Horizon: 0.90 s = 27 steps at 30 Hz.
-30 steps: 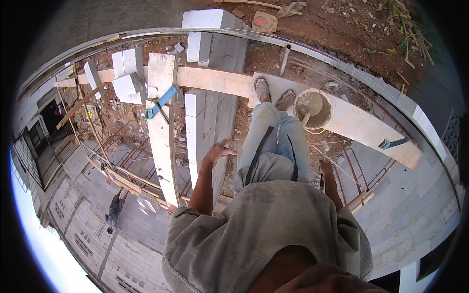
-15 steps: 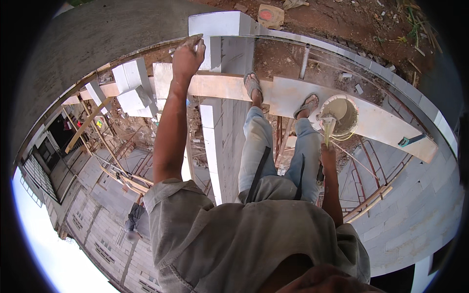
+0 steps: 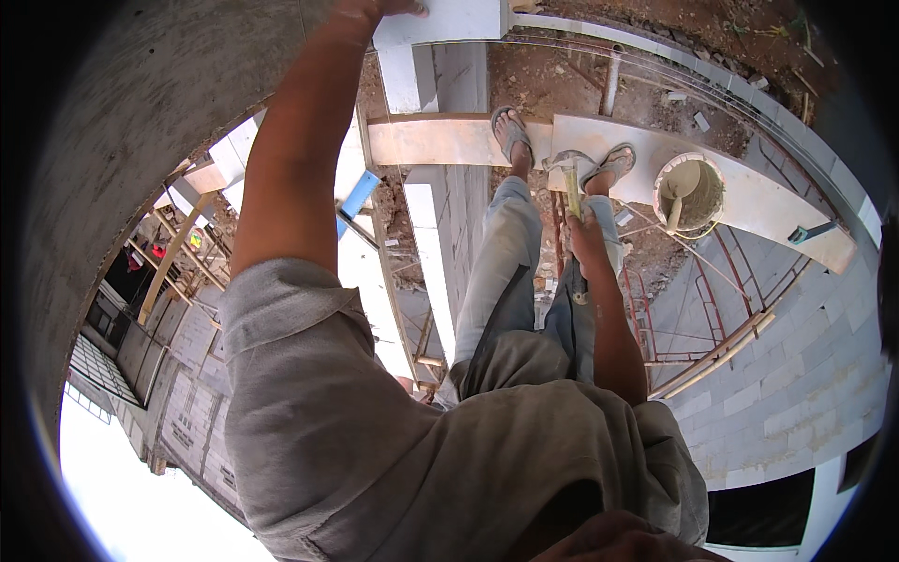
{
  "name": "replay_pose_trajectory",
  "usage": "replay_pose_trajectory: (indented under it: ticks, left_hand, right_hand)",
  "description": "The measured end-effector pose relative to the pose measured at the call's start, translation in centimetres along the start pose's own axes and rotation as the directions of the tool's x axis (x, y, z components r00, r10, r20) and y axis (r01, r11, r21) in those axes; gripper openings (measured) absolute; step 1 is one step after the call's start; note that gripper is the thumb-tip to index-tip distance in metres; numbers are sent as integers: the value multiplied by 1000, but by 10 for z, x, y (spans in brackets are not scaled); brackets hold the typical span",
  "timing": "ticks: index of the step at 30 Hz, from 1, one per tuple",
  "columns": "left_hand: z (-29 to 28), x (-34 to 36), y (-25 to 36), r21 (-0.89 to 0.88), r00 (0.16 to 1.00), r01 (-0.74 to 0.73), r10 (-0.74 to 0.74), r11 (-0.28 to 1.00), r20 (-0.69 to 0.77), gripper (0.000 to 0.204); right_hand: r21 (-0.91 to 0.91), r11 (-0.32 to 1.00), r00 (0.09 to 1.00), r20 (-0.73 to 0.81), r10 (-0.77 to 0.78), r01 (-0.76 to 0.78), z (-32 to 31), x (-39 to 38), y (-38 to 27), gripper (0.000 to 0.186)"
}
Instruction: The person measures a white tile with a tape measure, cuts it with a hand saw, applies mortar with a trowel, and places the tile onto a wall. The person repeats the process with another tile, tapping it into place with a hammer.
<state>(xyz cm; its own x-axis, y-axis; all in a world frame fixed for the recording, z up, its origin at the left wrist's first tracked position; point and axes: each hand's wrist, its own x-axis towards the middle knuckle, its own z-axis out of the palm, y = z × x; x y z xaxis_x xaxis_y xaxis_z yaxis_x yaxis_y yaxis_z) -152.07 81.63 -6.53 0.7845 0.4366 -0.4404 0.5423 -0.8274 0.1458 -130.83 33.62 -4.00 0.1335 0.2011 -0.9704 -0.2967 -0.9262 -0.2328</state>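
Observation:
My right hand (image 3: 587,245) is closed around the handle of a hammer (image 3: 573,192), whose metal head points toward my feet. Up at the top edge, my left hand (image 3: 389,7) is at the upper face of a white block (image 3: 449,22). Most of that hand is cut off by the frame, so its grip does not show. A round bucket (image 3: 714,178) of grey mortar, with a stick-like handle in it, stands on the plank to the right of my sandalled feet.
I stand on a plywood plank (image 3: 440,140) above reddish ground. Scaffold tubes (image 3: 721,351) show below right. A blue flat object (image 3: 360,193) is beside my left arm. A green-handled tool (image 3: 810,231) lies at the plank's right end. A grey concrete surface (image 3: 178,84) curves across upper left.
My left arm has reached farther up, toward the top edge. The hammer has swung away from the bucket, to between my feet. The view has shifted, and the blue object now shows.

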Motion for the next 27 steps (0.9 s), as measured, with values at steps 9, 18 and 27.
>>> replay_pose_trajectory:
  ticks: [9, 18, 27]
  left_hand:
    - [39, 15, -17, -264, 961, 197, -132, 944, 243, 37]
    - [58, 20, -33, -350, 989, 51, 2, 935, 148, 35]
    - [41, 18, -25, -394, 983, 67, 7, 917, 184, 34]
  right_hand:
    - [436, 892, 992, -11, -126, 118, 91, 66, -148, 18]
    - [432, 891, 987, 3, -158, 142, 131, 88, -167, 25]
    - [435, 883, 984, -78, -159, 177, 140, 80, -174, 23]
